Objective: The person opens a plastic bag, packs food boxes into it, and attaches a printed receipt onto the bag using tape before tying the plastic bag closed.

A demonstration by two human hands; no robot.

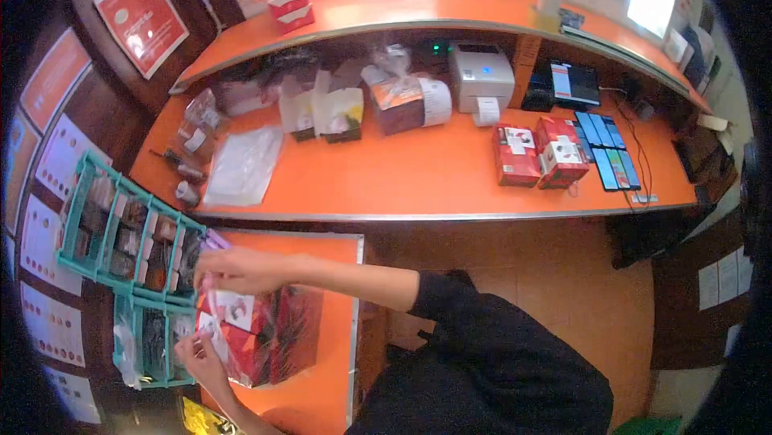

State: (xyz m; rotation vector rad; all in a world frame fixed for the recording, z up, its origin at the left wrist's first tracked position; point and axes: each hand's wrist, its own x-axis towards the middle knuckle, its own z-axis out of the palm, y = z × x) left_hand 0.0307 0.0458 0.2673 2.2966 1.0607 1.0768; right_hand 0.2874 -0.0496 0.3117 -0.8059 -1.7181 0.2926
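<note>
Red boxes (293, 330) with white labels stand on the lower orange table, wrapped in clear, shiny plastic. My right hand (245, 268) is above their far left edge, its fingers closed on a pinkish strip or edge of the plastic. Below it in the view, my left hand (203, 357) pinches the plastic wrapping near the left side of the boxes. A teal basket rack (133, 281) with small packed items is just beyond both hands.
An orange counter (362, 182) runs across the back, holding clear bags (244, 166), open cartons (342, 113), a label printer (481, 73), two red boxes (516, 157) and several phones (615, 168). A yellow packet (201, 417) lies at the bottom left.
</note>
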